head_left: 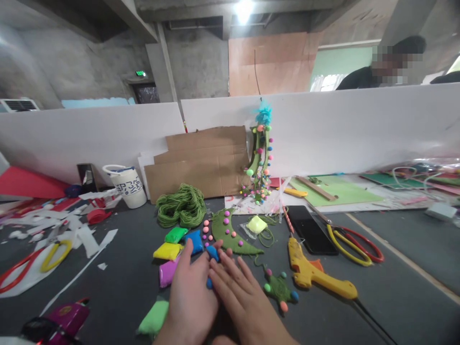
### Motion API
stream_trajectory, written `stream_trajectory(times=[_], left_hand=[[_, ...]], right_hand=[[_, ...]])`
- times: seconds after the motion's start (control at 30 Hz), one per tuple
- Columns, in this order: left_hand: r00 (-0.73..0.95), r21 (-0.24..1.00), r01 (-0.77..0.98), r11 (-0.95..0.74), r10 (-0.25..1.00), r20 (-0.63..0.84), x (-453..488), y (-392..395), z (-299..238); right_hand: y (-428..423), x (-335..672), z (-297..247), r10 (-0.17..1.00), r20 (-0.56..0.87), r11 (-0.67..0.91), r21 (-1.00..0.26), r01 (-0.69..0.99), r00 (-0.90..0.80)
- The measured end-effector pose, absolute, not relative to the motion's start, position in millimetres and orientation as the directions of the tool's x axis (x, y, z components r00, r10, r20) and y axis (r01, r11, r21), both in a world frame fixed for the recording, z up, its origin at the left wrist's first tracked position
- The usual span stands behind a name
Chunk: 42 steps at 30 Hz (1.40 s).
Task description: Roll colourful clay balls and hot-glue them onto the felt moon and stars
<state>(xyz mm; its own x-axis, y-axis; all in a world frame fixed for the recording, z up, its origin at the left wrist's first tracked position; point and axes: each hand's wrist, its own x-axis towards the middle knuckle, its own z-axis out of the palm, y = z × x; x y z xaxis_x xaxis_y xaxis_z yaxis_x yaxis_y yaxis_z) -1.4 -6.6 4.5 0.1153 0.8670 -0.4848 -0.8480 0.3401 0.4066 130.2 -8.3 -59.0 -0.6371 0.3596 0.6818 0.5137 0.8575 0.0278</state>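
Note:
My left hand is turned palm up, and my right hand lies across it with its fingers stretched out flat. A lump of blue clay rests at the fingers of my left hand. Between the two palms shows a small blue clay ball, partly covered. Just beyond my fingers lies a green crescent dotted with pink and purple balls. To the right of my hands is a green star with coloured balls on its points. Packs of clay, among them a purple one and a blue one, lie to the left.
A yellow glue gun, a black phone and scissors lie at right. Green yarn is bundled before cardboard. A decorated hanging piece stands at the back. Paper scraps and more scissors are left.

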Motion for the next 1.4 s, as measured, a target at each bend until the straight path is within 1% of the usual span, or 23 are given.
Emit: stream_trajectory(times=[0.03, 0.1, 0.17, 0.2, 0.27, 0.37, 0.53, 0.6, 0.63, 0.73, 0.77, 0.83, 0.9, 0.97, 1.03, 1.07, 1.13, 1.17, 1.2, 1.27, 1.33, 1.37, 1.4], left_hand=[[0.119, 0.400, -0.854, 0.332, 0.874, -0.472, -2, -6, 4], [0.113, 0.404, -0.858, 0.317, 0.884, -0.454, -3, -5, 2], [0.121, 0.401, -0.852, 0.336, 0.872, -0.474, -3, -5, -1], [0.129, 0.391, -0.850, 0.352, 0.860, -0.493, -2, -5, -2], [0.134, 0.366, -0.857, 0.361, 0.844, -0.519, 1, -6, -2], [0.107, 0.345, -0.887, 0.307, 0.863, -0.493, 2, -8, 2], [0.117, 0.322, -0.903, 0.283, 0.885, -0.450, -1, -8, 6], [0.131, 0.320, -0.902, 0.290, 0.890, -0.437, -2, -8, 4], [0.138, 0.322, -0.899, 0.296, 0.891, -0.433, -2, -7, 4], [0.134, 0.360, -0.874, 0.327, 0.873, -0.469, 0, -8, 2], [0.114, 0.386, -0.859, 0.336, 0.861, -0.496, 1, -8, 2], [0.080, 0.426, -0.831, 0.356, 0.836, -0.542, 2, -7, 3], [0.090, 0.435, -0.825, 0.361, 0.843, -0.530, 1, -7, 5], [0.077, 0.441, -0.841, 0.313, 0.877, -0.475, 0, -6, 5], [0.037, 0.468, -0.838, 0.282, 0.884, -0.466, 1, -5, 4], [0.021, 0.479, -0.828, 0.290, 0.871, -0.492, 2, -5, 3], [0.040, 0.477, -0.808, 0.345, 0.840, -0.540, 3, -5, 1], [0.062, 0.467, -0.804, 0.367, 0.834, -0.548, 3, -5, 0], [0.072, 0.460, -0.810, 0.363, 0.840, -0.537, 2, -4, 1], [0.065, 0.462, -0.826, 0.322, 0.870, -0.490, 0, -2, 1], [0.052, 0.466, -0.828, 0.312, 0.870, -0.490, -1, 0, 1], [0.057, 0.458, -0.827, 0.326, 0.859, -0.508, -1, 0, 1], [0.069, 0.433, -0.834, 0.343, 0.842, -0.534, 1, -1, 0]], right_hand=[[-9, 130, -59, 0.343, 0.693, 0.863, 0.034, 0.504, -0.634], [-10, 129, -57, 0.273, 0.724, 0.877, 0.083, 0.473, -0.633], [-11, 127, -57, 0.232, 0.736, 0.883, 0.115, 0.455, -0.636], [-12, 127, -57, 0.248, 0.727, 0.883, 0.102, 0.459, -0.641], [-11, 129, -58, 0.342, 0.683, 0.869, 0.030, 0.493, -0.645], [-9, 137, -60, 0.447, 0.623, 0.844, -0.055, 0.534, -0.642], [-8, 142, -60, 0.460, 0.610, 0.843, -0.074, 0.532, -0.645], [-9, 139, -59, 0.440, 0.633, 0.855, -0.079, 0.512, -0.637], [-9, 138, -59, 0.406, 0.660, 0.869, -0.064, 0.491, -0.632], [-10, 131, -58, 0.275, 0.734, 0.898, 0.035, 0.439, -0.621], [-10, 130, -57, 0.253, 0.743, 0.896, 0.060, 0.439, -0.619], [-11, 127, -56, 0.271, 0.738, 0.882, 0.066, 0.466, -0.618], [-11, 127, -56, 0.292, 0.729, 0.877, 0.054, 0.478, -0.619], [-12, 126, -56, 0.255, 0.742, 0.886, 0.077, 0.457, -0.619], [-13, 125, -56, 0.219, 0.758, 0.886, 0.110, 0.451, -0.615], [-13, 125, -56, 0.226, 0.756, 0.880, 0.112, 0.461, -0.614], [-12, 125, -56, 0.285, 0.736, 0.864, 0.080, 0.497, -0.614], [-12, 125, -56, 0.311, 0.729, 0.857, 0.062, 0.511, -0.610], [-12, 125, -56, 0.313, 0.731, 0.857, 0.058, 0.512, -0.606], [-12, 123, -57, 0.259, 0.752, 0.869, 0.093, 0.485, -0.607], [-14, 120, -57, 0.206, 0.791, 0.870, 0.122, 0.478, -0.576], [-14, 119, -57, 0.208, 0.801, 0.865, 0.118, 0.488, -0.562], [-15, 119, -57, 0.237, 0.797, 0.857, 0.099, 0.507, -0.555]])
